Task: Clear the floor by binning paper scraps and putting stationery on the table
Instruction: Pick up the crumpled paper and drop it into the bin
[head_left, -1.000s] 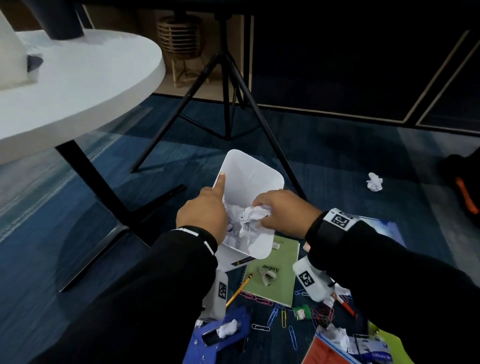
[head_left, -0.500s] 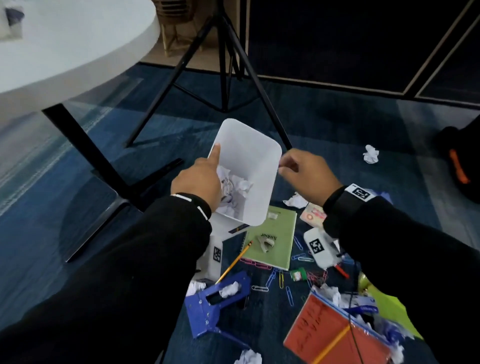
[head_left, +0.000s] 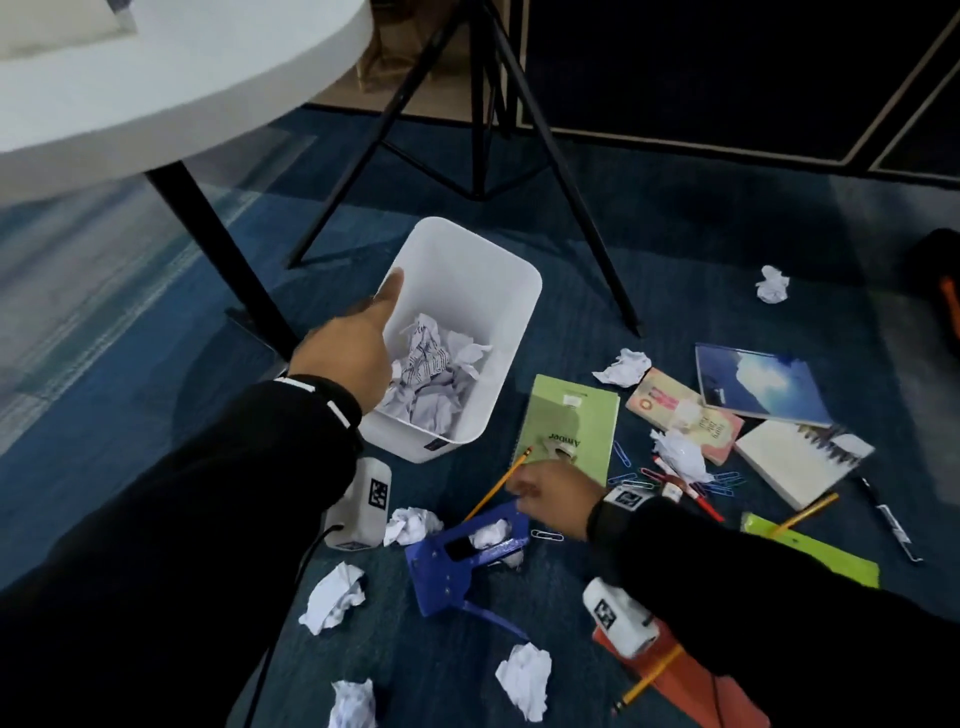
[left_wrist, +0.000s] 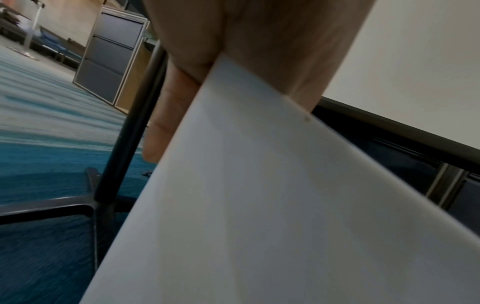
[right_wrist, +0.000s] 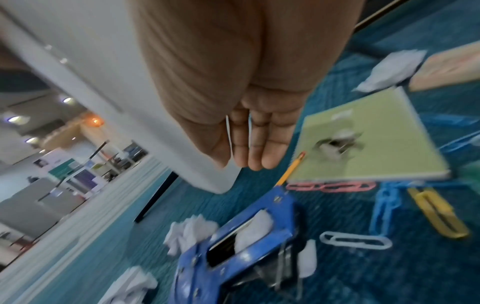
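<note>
Fingers (right_wrist: 255, 144) of right hand (head_left: 553, 496) reach beside "Amber" notebook (head_left: 571, 423).

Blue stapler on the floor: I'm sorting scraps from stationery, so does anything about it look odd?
Yes. A crumpled paper scrap is lodged in the opening of the blue stapler, so trash sits inside a stationery item; the right hand reaches toward it, fingers extended.

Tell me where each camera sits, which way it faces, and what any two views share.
Head: worn on the head, looking down at the carpet; both sleeves, left hand, right hand.
Left wrist: along the left hand's fingers gripping the white bin.
Right wrist: along the open right hand toward the blue stapler.
Shared: head and right wrist both show the stapler and green notebook.
</note>
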